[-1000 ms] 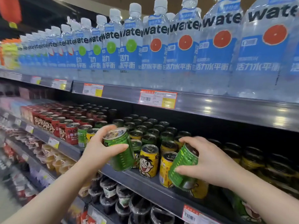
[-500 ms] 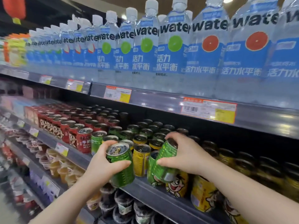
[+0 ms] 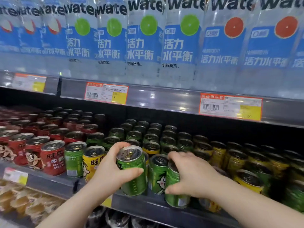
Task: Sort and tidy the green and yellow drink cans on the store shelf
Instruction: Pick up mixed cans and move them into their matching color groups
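Observation:
My left hand (image 3: 113, 171) grips a green can (image 3: 134, 171) upright at the front edge of the middle shelf (image 3: 148, 206). My right hand (image 3: 192, 175) holds a second green can (image 3: 175, 190) from above, just right of it. Between the two held cans stands another green can (image 3: 157, 175). A yellow can (image 3: 92, 162) and a green can (image 3: 74, 158) stand to the left in the front row. More green cans (image 3: 148, 134) fill the rows behind, and yellow cans (image 3: 243, 163) fill the right side.
Red cans (image 3: 52, 157) crowd the shelf's left part. Water bottles (image 3: 144, 40) line the upper shelf, whose edge carries price tags (image 3: 106, 92). Below are packaged snacks (image 3: 24, 199) and dark cups (image 3: 115, 218).
Both hands have brought their green cans in toward the shelf's front row. The right hand's can now stands lower, upright beside another green can. The view moved closer and to the left.

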The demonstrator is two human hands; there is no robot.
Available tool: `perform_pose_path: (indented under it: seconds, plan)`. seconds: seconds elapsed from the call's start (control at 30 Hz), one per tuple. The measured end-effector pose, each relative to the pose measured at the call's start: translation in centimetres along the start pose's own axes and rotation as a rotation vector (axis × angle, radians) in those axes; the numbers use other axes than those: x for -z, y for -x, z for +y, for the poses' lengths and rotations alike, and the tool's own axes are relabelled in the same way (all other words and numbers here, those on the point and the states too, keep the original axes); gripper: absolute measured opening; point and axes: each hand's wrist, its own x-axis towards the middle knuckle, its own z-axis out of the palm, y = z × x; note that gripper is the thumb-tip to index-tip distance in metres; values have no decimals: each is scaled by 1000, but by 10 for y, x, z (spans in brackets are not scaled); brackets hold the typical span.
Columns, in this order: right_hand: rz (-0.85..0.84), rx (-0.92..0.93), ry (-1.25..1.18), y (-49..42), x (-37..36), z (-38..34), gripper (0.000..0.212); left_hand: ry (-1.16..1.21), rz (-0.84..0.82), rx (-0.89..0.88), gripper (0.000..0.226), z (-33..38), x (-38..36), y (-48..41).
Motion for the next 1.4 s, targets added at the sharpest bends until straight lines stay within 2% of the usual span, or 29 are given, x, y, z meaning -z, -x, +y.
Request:
perform_pose_path:
  seconds: [0.2, 0.33, 0.47, 0.6, 0.77, 0.9, 1.07, 1.2, 1.33, 1.4]
  plan:
    - [22, -124, -125, 4, 16, 4, 80, 11, -114, -36, 69, -4, 8, -5]
    - [152, -293, -250, 7, 55, 28, 76, 48, -154, -49, 70, -4, 6, -10]
    - [144, -446, -68, 2, 67, 52, 83, 79, -187, -76, 71, -4, -4, -12]
    - [124, -522, 67, 3, 56, 78, 82, 109, -211, -107, 73, 2, -14, -8]
    - [93, -554, 42, 2, 36, 103, 79, 138, -223, -114, 75, 6, -27, -3]
    - [-12, -521, -92, -6, 15, 115, 79, 147, -204, -86, 74, 6, -33, 2]
    - [-228, -530, -278, -9, 6, 127, 79, 136, -165, -65, 73, 5, -34, 4]
    - [-314, -426, -298, -16, 24, 123, 49, 136, -145, -57, 72, 9, -38, 7]
    - [-202, -222, -256, -29, 27, 100, 62, 141, -132, -57, 72, 13, -43, 8]
    - [-237, -96, -163, -31, 16, 83, 73, 143, -128, -64, 73, 15, -45, 7]
